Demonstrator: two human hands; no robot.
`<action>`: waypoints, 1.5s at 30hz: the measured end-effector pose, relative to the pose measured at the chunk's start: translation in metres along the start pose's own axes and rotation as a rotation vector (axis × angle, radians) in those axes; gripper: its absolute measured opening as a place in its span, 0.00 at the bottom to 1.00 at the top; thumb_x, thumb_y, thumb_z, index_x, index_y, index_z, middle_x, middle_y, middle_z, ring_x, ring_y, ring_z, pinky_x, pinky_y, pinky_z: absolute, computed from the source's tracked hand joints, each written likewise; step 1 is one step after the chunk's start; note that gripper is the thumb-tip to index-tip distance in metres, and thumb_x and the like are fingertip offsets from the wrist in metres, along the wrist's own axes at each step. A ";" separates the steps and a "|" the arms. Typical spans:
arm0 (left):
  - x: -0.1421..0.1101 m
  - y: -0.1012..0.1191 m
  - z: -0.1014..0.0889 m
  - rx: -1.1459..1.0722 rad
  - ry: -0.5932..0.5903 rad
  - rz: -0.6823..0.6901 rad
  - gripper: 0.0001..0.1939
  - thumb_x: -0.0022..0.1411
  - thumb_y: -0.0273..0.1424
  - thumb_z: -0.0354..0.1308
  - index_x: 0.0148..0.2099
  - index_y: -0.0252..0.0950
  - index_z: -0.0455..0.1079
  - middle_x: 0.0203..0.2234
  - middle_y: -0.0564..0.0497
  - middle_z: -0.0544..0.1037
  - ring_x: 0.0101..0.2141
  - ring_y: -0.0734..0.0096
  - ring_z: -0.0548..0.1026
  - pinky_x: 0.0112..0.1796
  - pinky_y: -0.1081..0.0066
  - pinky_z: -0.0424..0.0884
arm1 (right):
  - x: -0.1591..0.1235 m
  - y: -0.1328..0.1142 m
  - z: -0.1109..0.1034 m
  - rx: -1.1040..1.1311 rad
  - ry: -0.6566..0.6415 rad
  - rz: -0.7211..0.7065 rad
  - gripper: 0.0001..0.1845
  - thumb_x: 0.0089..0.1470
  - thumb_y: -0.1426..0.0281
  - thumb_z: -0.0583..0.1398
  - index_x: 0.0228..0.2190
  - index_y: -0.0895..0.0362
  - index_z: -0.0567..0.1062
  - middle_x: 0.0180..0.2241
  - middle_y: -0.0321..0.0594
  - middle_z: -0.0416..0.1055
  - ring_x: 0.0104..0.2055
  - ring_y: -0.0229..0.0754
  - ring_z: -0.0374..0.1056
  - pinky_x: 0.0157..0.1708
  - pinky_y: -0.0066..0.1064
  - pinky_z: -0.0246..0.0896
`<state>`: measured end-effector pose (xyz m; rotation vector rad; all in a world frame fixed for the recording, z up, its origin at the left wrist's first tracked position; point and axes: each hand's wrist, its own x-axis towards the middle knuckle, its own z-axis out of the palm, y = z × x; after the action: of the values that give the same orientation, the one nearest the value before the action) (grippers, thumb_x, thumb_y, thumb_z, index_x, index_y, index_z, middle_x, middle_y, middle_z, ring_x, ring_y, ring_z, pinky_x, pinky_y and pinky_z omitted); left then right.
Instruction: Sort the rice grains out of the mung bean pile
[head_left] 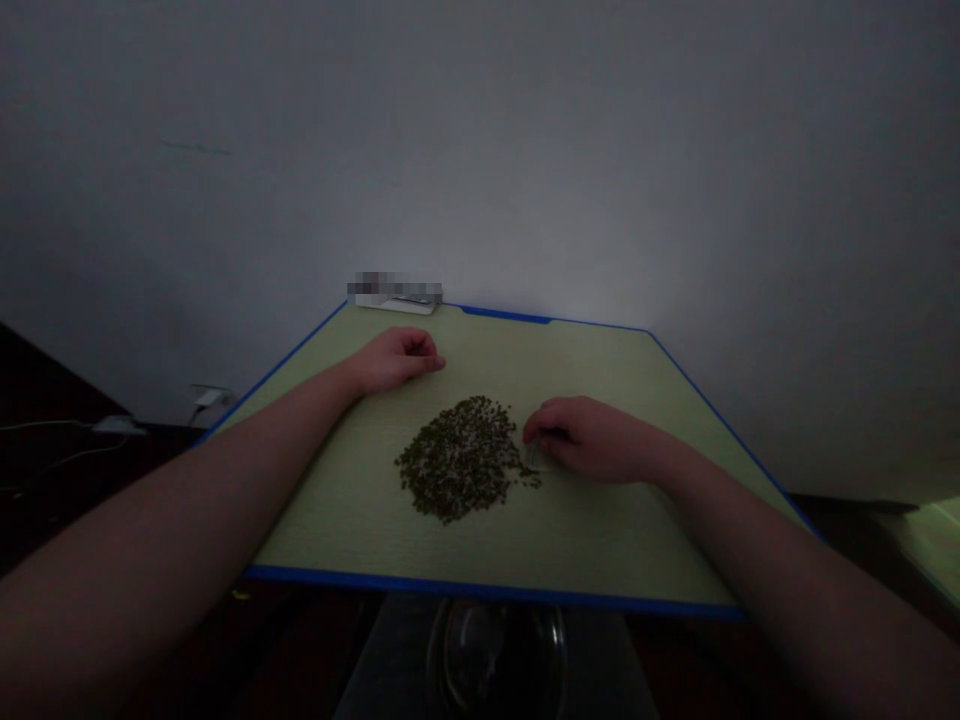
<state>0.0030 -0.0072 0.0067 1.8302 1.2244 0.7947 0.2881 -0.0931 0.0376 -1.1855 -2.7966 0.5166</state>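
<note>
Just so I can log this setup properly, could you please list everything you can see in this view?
Pale green tabletop with blue edging: one, pale green and blue, centre of view.
Small dark green beans: too many to count, dark green, loose heap mid-tabletop.
Small translucent item: one, pale, at the right hand, too small to identify.
Rectangular power strip: one, white, partly blurred, at the tabletop's far edge.
Round clear glass bowl: one, colourless, below the near edge.
Left hand: one, curled on the tabletop, beyond the heap.
Right hand: one, beside the heap's right edge.
</note>
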 end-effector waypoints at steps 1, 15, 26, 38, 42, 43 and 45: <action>0.000 0.000 0.000 -0.001 0.000 0.001 0.14 0.47 0.39 0.63 0.26 0.35 0.64 0.15 0.59 0.63 0.17 0.80 0.59 0.21 0.75 0.54 | 0.000 -0.001 0.000 -0.002 0.006 0.001 0.18 0.50 0.78 0.53 0.39 0.57 0.78 0.38 0.43 0.76 0.39 0.42 0.69 0.41 0.31 0.60; 0.000 -0.001 0.000 0.014 -0.001 0.008 0.14 0.47 0.39 0.62 0.26 0.34 0.63 0.15 0.60 0.62 0.17 0.81 0.59 0.20 0.75 0.53 | 0.000 -0.002 0.005 0.020 0.036 -0.051 0.17 0.51 0.78 0.53 0.40 0.57 0.77 0.39 0.42 0.76 0.40 0.42 0.68 0.43 0.31 0.60; 0.003 -0.006 -0.001 0.003 -0.009 0.023 0.14 0.48 0.39 0.62 0.27 0.34 0.64 0.15 0.59 0.63 0.17 0.82 0.59 0.20 0.76 0.53 | -0.003 -0.005 0.002 0.023 -0.013 -0.071 0.15 0.51 0.76 0.54 0.39 0.57 0.77 0.38 0.42 0.76 0.39 0.42 0.69 0.40 0.32 0.61; 0.004 -0.007 -0.001 0.016 -0.007 0.039 0.14 0.48 0.39 0.62 0.26 0.34 0.64 0.15 0.59 0.63 0.17 0.81 0.59 0.20 0.76 0.54 | 0.000 -0.012 0.003 0.045 -0.004 -0.107 0.16 0.50 0.79 0.54 0.39 0.59 0.77 0.37 0.44 0.75 0.38 0.42 0.68 0.40 0.32 0.60; 0.003 -0.005 -0.001 0.015 0.000 0.021 0.14 0.47 0.39 0.62 0.27 0.34 0.64 0.15 0.59 0.63 0.17 0.81 0.59 0.20 0.76 0.54 | -0.002 -0.011 0.003 0.057 -0.026 -0.121 0.16 0.50 0.79 0.55 0.39 0.58 0.77 0.37 0.42 0.75 0.38 0.41 0.68 0.41 0.31 0.60; 0.002 -0.004 -0.001 0.014 -0.001 0.018 0.14 0.47 0.39 0.62 0.27 0.34 0.64 0.15 0.59 0.63 0.17 0.81 0.59 0.20 0.76 0.54 | -0.003 -0.010 0.003 0.059 -0.034 -0.124 0.16 0.50 0.79 0.55 0.39 0.58 0.77 0.37 0.42 0.75 0.39 0.41 0.69 0.41 0.31 0.60; 0.002 -0.003 -0.001 0.012 -0.002 0.012 0.14 0.47 0.39 0.62 0.27 0.34 0.64 0.15 0.59 0.63 0.17 0.81 0.59 0.20 0.76 0.54 | -0.004 -0.010 0.003 0.061 -0.049 -0.134 0.15 0.51 0.78 0.55 0.39 0.58 0.77 0.38 0.42 0.75 0.39 0.41 0.69 0.41 0.30 0.60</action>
<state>0.0015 -0.0047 0.0041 1.8491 1.2206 0.7937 0.2837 -0.1031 0.0383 -0.9787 -2.8533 0.6229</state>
